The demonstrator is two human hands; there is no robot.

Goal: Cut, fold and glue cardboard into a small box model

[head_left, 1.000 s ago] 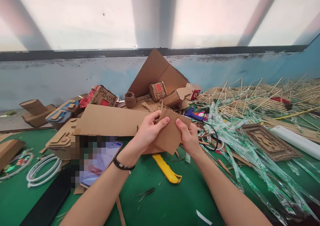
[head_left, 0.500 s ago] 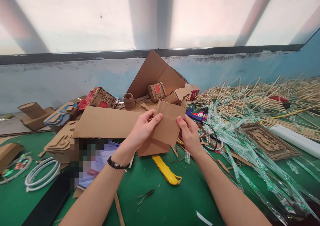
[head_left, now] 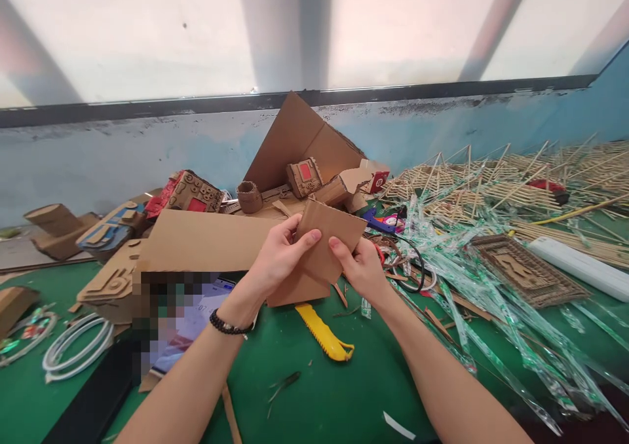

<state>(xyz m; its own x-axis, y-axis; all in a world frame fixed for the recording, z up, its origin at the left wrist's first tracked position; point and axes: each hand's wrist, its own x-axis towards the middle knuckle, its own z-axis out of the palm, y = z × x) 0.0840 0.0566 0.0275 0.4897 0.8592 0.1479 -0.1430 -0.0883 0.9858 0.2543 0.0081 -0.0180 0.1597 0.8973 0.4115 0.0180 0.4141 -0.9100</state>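
Observation:
Between both hands, above the green table, I hold a small piece of cardboard [head_left: 328, 240], tilted, with a corrugated edge at its top. My left hand [head_left: 281, 255] pinches its left side, thumb on the near face. On its right side my right hand [head_left: 362, 267] grips with the thumb across the face; the fingers behind are hidden. Beneath it another cardboard piece [head_left: 299, 288] shows, its upper part covered. A yellow utility knife [head_left: 325, 333] lies on the table just below my hands. Left of them is a long flat cardboard panel [head_left: 204, 241].
Cardboard models [head_left: 191, 194] and a large folded sheet [head_left: 289, 139] stand along the wall. A phone [head_left: 196, 326] and a coiled white cable [head_left: 78, 347] lie left. To the right are a blue glue gun [head_left: 376, 220], clear plastic wrappers [head_left: 457, 280] and piled wooden sticks [head_left: 491, 185].
The held cardboard has turned clockwise, its right corner now pointing outward. My right hand has shifted slightly left and down along its edge, and the thumbs are closer together.

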